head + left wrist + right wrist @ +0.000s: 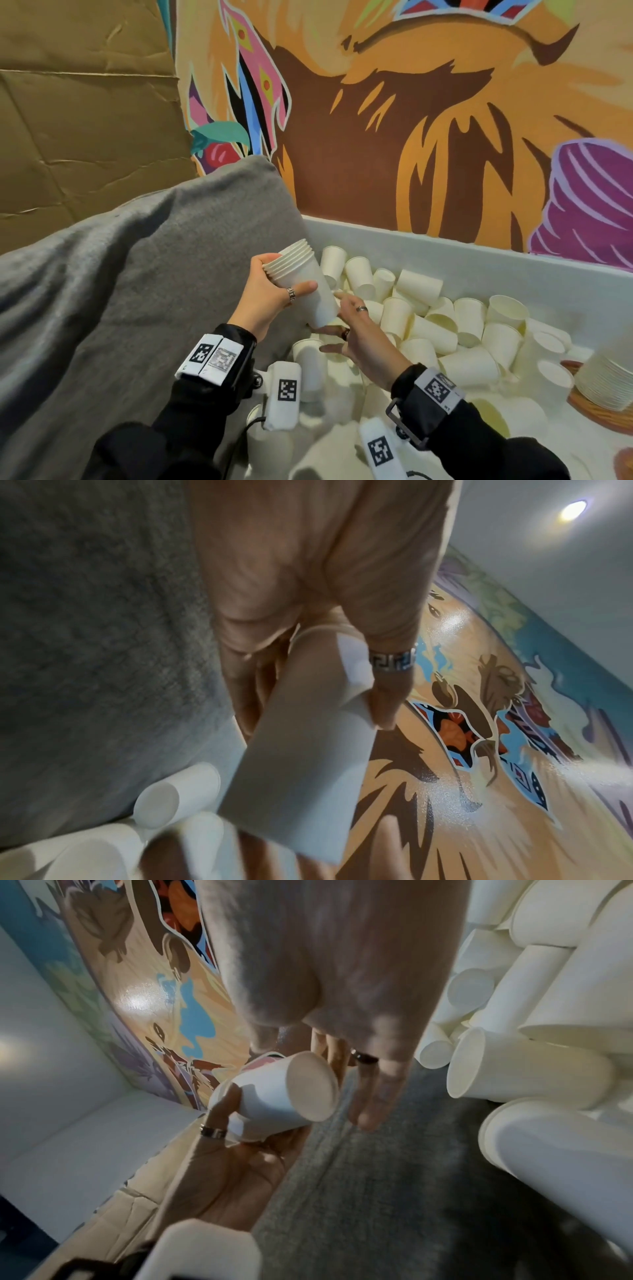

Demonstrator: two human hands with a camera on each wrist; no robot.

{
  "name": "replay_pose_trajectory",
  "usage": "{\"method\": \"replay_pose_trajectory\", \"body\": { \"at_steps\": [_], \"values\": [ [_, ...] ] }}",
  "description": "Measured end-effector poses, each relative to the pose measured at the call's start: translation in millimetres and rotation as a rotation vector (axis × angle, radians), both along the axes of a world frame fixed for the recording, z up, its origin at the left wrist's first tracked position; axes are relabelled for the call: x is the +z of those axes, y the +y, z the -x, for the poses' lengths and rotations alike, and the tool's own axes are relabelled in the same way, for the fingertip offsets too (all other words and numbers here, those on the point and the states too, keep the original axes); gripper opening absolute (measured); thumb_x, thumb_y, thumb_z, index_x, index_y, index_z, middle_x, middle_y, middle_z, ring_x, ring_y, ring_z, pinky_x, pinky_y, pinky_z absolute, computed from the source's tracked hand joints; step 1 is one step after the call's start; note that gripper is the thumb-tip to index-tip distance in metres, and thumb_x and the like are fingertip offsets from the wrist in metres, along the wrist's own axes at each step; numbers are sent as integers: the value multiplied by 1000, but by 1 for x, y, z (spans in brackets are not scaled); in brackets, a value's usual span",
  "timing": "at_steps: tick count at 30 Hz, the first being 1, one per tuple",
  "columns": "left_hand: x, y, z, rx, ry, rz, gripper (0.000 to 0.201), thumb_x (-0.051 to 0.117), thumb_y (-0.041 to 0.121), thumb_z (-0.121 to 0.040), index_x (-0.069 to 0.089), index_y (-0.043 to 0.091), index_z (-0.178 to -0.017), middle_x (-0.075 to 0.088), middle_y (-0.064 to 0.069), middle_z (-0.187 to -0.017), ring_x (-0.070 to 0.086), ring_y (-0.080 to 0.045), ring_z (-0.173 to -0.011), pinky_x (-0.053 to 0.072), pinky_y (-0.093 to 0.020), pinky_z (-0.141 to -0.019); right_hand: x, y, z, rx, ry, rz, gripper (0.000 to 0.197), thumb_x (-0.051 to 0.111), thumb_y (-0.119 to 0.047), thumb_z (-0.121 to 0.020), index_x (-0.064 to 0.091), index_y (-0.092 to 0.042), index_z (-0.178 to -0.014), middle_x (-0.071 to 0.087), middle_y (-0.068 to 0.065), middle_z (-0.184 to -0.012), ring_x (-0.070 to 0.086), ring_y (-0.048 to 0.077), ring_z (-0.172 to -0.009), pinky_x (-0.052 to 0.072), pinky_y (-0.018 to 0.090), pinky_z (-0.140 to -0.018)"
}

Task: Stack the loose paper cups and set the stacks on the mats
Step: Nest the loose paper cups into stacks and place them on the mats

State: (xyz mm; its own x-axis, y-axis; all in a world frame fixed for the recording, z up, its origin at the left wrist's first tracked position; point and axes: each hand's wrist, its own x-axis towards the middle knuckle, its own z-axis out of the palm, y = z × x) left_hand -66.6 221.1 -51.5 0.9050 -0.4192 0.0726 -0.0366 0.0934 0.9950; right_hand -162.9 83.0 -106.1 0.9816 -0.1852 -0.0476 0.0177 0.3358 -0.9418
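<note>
A: What is the left hand [270, 294] holding?
B: It is gripping a stack of cups [305, 284], tilted above the pile of loose cups [431, 329].
A: And the right hand [363, 339]?
B: Its fingers are spreading, holding nothing, just beside the stack's base.

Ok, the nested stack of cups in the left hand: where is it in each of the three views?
Head: stack of cups left of centre, tilted, rims up-left, gripped by the left hand.
Left wrist: centre, running down from the fingers.
Right wrist: centre-left, base toward the camera.
Shared landmark: the ring on the left thumb, beside the stack in all views.
</note>
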Motion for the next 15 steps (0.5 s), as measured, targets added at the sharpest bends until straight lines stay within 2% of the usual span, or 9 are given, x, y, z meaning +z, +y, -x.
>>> {"method": "replay_pose_trajectory", "body": {
  "at_steps": [2, 4, 5, 7, 8, 11, 13, 15],
  "values": [
    [4, 8, -5, 44, -51, -12, 84, 88, 19, -55, 37, 18, -121, 51, -12, -123, 56, -27, -112, 54, -38, -80, -9, 5, 0, 35, 80, 196, 34, 46, -41, -94, 39, -19, -119, 60, 3, -115, 63, 13, -89, 52, 30, -72],
    [8, 14, -9, 86, -95, -1, 79, 87, 14, -62, 36, 19, -122, 50, -10, -124, 54, -25, -112, 50, -33, -78, -26, 14, 2, 172, 146, 521, 36, 58, -34, -91, 40, -19, -120, 59, -1, -116, 59, 5, -90, 49, 22, -72],
    [10, 16, -11, 110, -112, 9, 77, 85, 12, -64, 35, 20, -122, 49, -9, -125, 53, -24, -113, 49, -33, -80, -35, 21, 3, 254, 143, 670, 41, 64, -32, -88, 41, -19, -120, 57, -4, -114, 56, 2, -91, 48, 18, -76],
    [13, 21, -13, 142, -129, 30, 76, 83, 11, -65, 34, 22, -123, 48, -6, -125, 52, -23, -114, 49, -35, -83, -47, 37, 2, 379, 94, 840, 53, 73, -30, -81, 40, -20, -121, 51, -7, -113, 50, -1, -98, 42, 13, -87],
    [14, 22, -14, 147, -130, 36, 76, 83, 12, -66, 34, 23, -123, 48, -5, -125, 52, -22, -114, 49, -35, -84, -52, 46, 1, 418, 95, 876, 61, 76, -31, -78, 38, -20, -125, 50, -7, -117, 48, 0, -105, 39, 14, -94],
    [16, 24, -14, 156, -127, 39, 73, 82, 13, -69, 34, 24, -122, 48, -5, -125, 52, -22, -114, 48, -34, -83, -69, 64, -7, 474, 148, 1001, 83, 79, -36, -73, 31, -20, -139, 47, -4, -136, 43, 13, -126, 32, 32, -110],
    [16, 25, -13, 166, -120, 43, 70, 81, 15, -70, 34, 24, -122, 48, -5, -125, 52, -22, -114, 49, -34, -82, -78, 71, -12, 498, 142, 1077, 82, 78, -39, -71, 35, -22, -138, 50, -1, -137, 44, 20, -127, 33, 40, -111],
    [16, 26, -13, 175, -105, 44, 70, 81, 16, -70, 35, 23, -122, 48, -6, -126, 52, -22, -115, 51, -39, -88, -83, 74, -13, 503, 123, 1128, 77, 77, -41, -70, 40, -21, -134, 54, 2, -133, 48, 24, -124, 36, 44, -108]
  ]
}}
